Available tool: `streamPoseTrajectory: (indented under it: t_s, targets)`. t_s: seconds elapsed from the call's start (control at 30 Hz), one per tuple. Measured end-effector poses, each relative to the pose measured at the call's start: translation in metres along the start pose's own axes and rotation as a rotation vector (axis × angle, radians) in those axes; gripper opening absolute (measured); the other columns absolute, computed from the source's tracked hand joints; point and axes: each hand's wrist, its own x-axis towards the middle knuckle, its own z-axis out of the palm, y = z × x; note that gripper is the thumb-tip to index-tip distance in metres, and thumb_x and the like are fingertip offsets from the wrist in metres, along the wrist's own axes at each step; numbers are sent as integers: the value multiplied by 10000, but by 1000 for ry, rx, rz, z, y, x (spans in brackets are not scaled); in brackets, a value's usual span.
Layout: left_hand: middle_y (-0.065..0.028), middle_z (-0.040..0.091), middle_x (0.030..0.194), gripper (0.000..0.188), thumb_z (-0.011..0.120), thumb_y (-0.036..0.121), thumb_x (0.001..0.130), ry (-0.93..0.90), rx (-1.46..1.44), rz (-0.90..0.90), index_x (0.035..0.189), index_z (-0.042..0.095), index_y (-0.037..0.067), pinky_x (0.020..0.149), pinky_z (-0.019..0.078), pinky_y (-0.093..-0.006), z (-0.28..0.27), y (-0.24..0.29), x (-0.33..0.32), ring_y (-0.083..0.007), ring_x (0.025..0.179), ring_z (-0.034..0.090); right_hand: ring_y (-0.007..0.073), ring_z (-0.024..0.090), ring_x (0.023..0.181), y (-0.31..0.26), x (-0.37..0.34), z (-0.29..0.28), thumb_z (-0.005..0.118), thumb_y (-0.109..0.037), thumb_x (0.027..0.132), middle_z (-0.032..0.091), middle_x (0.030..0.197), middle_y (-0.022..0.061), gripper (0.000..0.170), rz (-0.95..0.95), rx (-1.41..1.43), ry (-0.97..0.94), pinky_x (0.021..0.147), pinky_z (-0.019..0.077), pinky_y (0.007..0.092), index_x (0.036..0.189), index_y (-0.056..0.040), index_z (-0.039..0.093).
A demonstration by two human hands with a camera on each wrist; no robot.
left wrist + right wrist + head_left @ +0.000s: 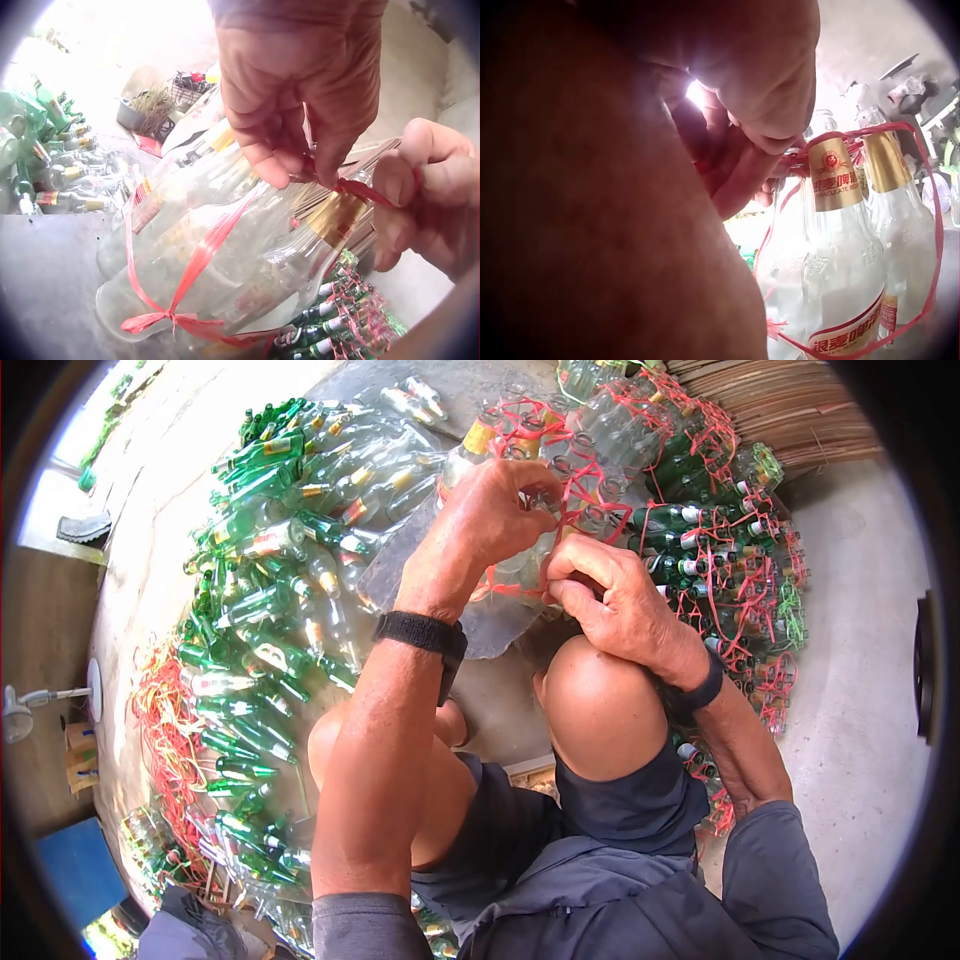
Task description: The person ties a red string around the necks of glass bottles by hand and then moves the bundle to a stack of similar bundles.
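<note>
Clear glass bottles with gold neck labels (836, 172) stand in a bundle with red plastic strap (202, 259) around their bodies and necks. In the head view the left hand (490, 510) is over the bottle necks, its thumb and fingertips pinching the strap. Close beside it, nearer the knee, the right hand (615, 600) pinches another part of the strap between thumb and forefinger. In the left wrist view the strap runs between the left hand (300, 97) and the right hand (431, 195) at a gold-labelled neck. The right hand (742, 97) hides part of the strap in the right wrist view.
Loose green bottles (240, 610) and clear ones lie in a wide heap on the left. Strapped bundles of dark bottles (690, 565) stand on the right. A tangle of red strap (165, 710) lies at the far left, near a fan (20, 710).
</note>
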Motion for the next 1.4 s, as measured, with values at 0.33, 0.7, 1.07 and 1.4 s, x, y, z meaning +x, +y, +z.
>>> streamPoseTrajectory:
  t_s: [0.33,0.7,1.07,1.4]
  targets:
    - [-119,803,1031,312,805,120,814,32,-5,19,1123,801,79,806,597,-342,1,3,-3,-181,860,745,320,661,803,1,5,3,550,58,888,634,848,157,61,32,49,-33,762,530,413,913,20,589]
    - [-133,794,995,335,801,112,787,64,37,-10,1121,806,89,787,593,-364,1,4,-5,-214,842,742,333,658,773,-4,12,-1,571,39,957,597,808,142,41,16,10,-108,742,528,423,960,0,558]
    - [-136,763,946,276,785,74,828,76,-2,123,1102,780,43,764,581,-360,1,6,-8,-202,782,711,469,642,853,-4,13,13,552,18,949,616,842,211,36,-131,-127,-31,732,498,519,949,-3,523]
    - [11,751,919,346,814,33,831,28,36,-74,1170,785,89,667,537,-273,3,5,-9,-60,717,592,445,676,973,4,6,7,593,-25,949,683,941,217,93,-33,-106,-126,820,535,509,1025,-3,644]
